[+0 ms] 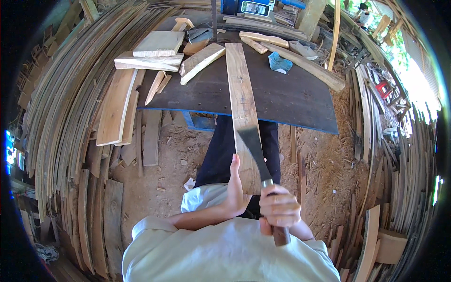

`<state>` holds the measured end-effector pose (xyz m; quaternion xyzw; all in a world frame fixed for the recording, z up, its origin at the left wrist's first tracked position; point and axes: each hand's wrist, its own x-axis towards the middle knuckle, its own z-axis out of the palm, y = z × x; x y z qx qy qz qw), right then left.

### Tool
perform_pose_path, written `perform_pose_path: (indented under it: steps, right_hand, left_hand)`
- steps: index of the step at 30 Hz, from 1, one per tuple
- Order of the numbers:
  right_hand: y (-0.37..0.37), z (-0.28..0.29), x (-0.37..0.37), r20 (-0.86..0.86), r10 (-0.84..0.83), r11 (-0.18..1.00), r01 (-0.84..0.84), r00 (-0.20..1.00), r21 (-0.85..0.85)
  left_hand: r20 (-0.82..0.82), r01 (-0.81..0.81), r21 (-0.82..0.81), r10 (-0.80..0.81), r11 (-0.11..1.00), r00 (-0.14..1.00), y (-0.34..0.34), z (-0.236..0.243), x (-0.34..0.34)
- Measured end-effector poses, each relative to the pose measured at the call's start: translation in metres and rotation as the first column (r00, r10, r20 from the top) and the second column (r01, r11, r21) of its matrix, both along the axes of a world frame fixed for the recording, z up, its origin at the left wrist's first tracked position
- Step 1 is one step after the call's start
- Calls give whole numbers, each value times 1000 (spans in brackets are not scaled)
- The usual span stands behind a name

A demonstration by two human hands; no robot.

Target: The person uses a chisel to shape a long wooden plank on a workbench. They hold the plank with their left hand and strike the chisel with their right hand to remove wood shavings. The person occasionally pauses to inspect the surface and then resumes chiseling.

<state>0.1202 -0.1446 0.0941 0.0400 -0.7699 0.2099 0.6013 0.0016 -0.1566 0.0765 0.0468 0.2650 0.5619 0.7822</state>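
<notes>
A long, pale wooden plank [242,94] runs from the dark tabletop toward my body, its near end sticking out past the blue front edge. My left hand [237,188] grips that near end, with the thumb up along the left edge and the fingers mostly hidden beneath. In my right hand [280,207] is a broad chisel [253,148] with a dark, flared blade and a brown wooden handle. My fingers are wrapped round its handle. The blade slants up to the left over the plank; whether it touches the wood I cannot tell.
The dark table [300,103] carries a blue crumpled cloth [280,63], a thick wood block [202,61], stacked boards [159,43] and a curved wood piece [305,65]. A phone [255,8] stands at the back near a dark upright strip [214,21]. Stacked planks line both sides.
</notes>
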Motion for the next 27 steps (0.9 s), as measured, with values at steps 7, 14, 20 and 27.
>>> perform_pose_path:
  steps: [7, 14, 20, 27]
  right_hand:
    - [14, 7, -5, -4, -19, 999, 19, 1000, -26]
    - [21, 3, 2, 60, 28, 999, -29, 998, 25]
    - [12, -1, -9, -8, -38, 999, 38, 999, 1]
    - [2, 11, 1, 21, -31, 999, 32, 999, -28]
  left_hand:
    - [-42, 21, -10, -21, 1000, 999, 4, -13, -2]
    - [-28, 5, -76, -7, 997, 1000, 3, 8, -1]
    - [93, 7, -18, -5, 1000, 996, 1, 6, -2]
    - [-104, -24, 19, 26, 1000, 994, 3, 9, -5]
